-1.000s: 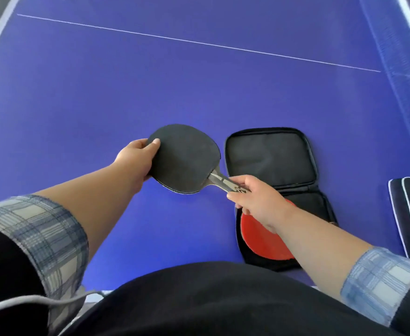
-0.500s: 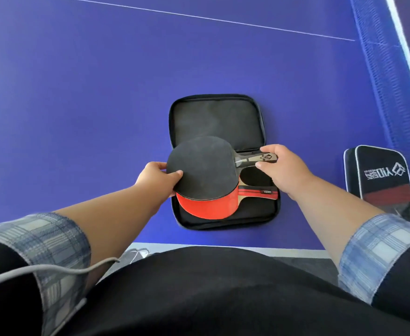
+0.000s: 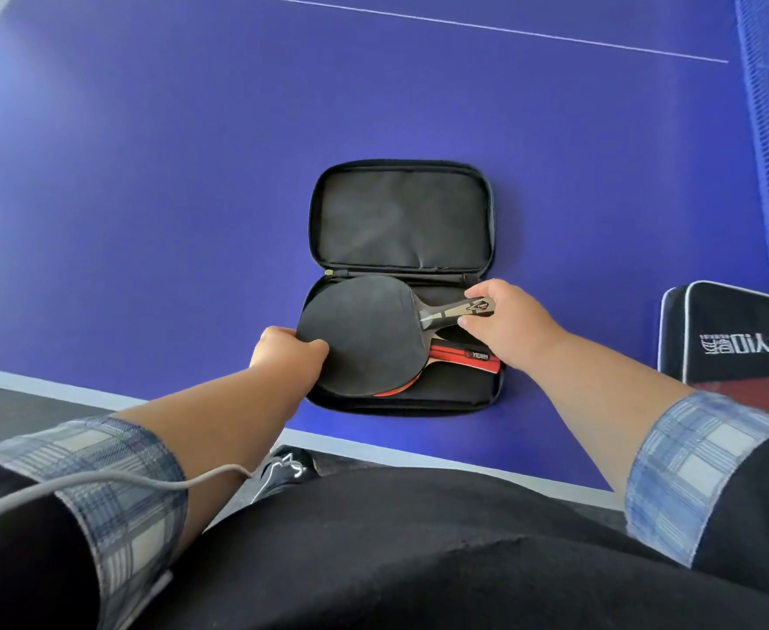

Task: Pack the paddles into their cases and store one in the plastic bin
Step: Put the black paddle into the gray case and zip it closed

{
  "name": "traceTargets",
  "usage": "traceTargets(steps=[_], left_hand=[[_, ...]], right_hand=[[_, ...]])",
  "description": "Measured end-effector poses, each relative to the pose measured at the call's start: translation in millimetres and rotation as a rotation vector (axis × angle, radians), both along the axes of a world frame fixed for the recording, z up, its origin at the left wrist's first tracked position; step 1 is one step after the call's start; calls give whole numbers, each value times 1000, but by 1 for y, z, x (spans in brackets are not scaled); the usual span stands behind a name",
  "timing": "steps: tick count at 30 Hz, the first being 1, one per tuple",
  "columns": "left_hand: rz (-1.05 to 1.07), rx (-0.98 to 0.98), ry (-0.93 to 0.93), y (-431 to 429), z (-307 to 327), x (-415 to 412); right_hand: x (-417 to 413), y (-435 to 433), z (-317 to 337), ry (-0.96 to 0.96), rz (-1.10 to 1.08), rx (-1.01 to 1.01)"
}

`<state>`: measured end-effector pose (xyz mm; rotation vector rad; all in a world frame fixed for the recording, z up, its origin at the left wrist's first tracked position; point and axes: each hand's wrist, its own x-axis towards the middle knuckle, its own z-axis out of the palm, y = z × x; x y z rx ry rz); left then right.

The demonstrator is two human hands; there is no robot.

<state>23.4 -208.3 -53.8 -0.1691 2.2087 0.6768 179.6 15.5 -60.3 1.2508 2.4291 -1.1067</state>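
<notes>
An open black zip case (image 3: 400,220) lies flat on the blue table, lid toward the far side. In its near half lies a red paddle (image 3: 459,359) with a red handle, mostly covered. A black-faced paddle (image 3: 364,334) sits on top of it inside the case. My left hand (image 3: 287,352) grips the left edge of the black blade. My right hand (image 3: 510,325) pinches its grey and black handle. No plastic bin is in view.
A second case (image 3: 732,334), black with white piping and printed lettering, lies closed at the right edge of the blue table (image 3: 146,197). The net runs along the far right. The table's white near edge lies just below the open case; a shoe shows on the floor.
Both hands carried the black paddle from the left of the case over the red paddle and lowered it into the case's near half.
</notes>
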Motion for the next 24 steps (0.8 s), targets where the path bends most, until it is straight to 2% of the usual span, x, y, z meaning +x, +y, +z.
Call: traceTargets(steps=[6, 12, 17, 19, 21, 24], left_hand=[[20, 21, 54, 5, -6, 5], [-42, 16, 73, 3, -7, 2], [-55, 18, 48, 4, -5, -4], [-43, 18, 47, 6, -4, -9], [-36, 24, 72, 11, -2, -21], [-61, 82, 103, 28, 1, -50]], right_hand=[[3, 0, -2, -27, 9, -14], [6, -10, -12, 56, -24, 18], [5, -21, -12, 83, -40, 208], [6, -19, -9, 199, -205, 227], [9, -14, -4, 308, -475, 183], [13, -7, 2, 350, -728, 149]])
